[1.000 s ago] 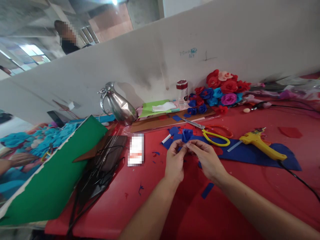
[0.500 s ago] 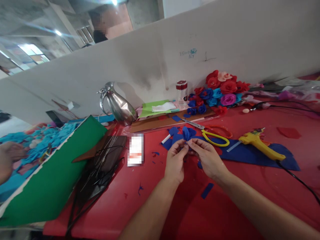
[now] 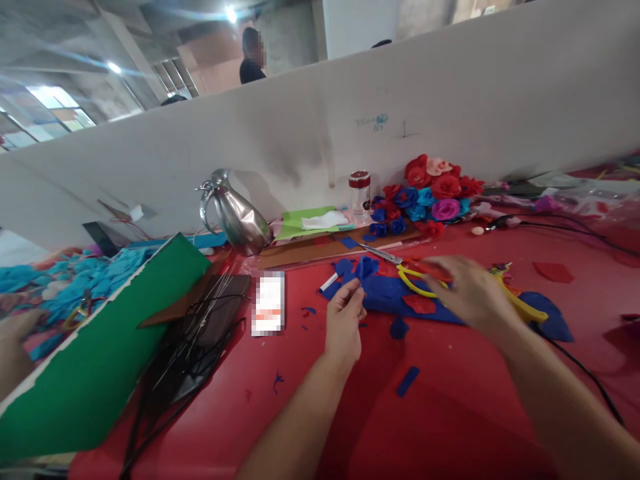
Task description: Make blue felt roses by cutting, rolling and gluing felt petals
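My left hand (image 3: 345,317) pinches the base of a small blue flower (image 3: 367,268) between thumb and fingertips. Its folded petals rise above the fingers. My right hand (image 3: 475,290), somewhat blurred, hovers with fingers apart and nothing visible in it. It is between the yellow-handled scissors (image 3: 413,282) and a yellow glue gun (image 3: 527,308), partly covering the gun. Under the scissors lies a strip of blue material (image 3: 385,293), with a red scrap (image 3: 419,305) on it. A round blue piece (image 3: 399,327) and a small blue rectangle (image 3: 409,381) lie nearer to me.
A steel jug (image 3: 240,217), a lidded glass jar (image 3: 360,197) and a heap of finished flowers (image 3: 440,190) stand along the wall. Left are a phone (image 3: 268,303), a dark case with wires (image 3: 210,327) and a green board (image 3: 115,360). Another person's hand (image 3: 17,337) is beyond it.
My right hand has let go of the blue flower and moved right toward the glue gun, its fingers spreading. My left hand keeps the flower, now slightly lower and further left.
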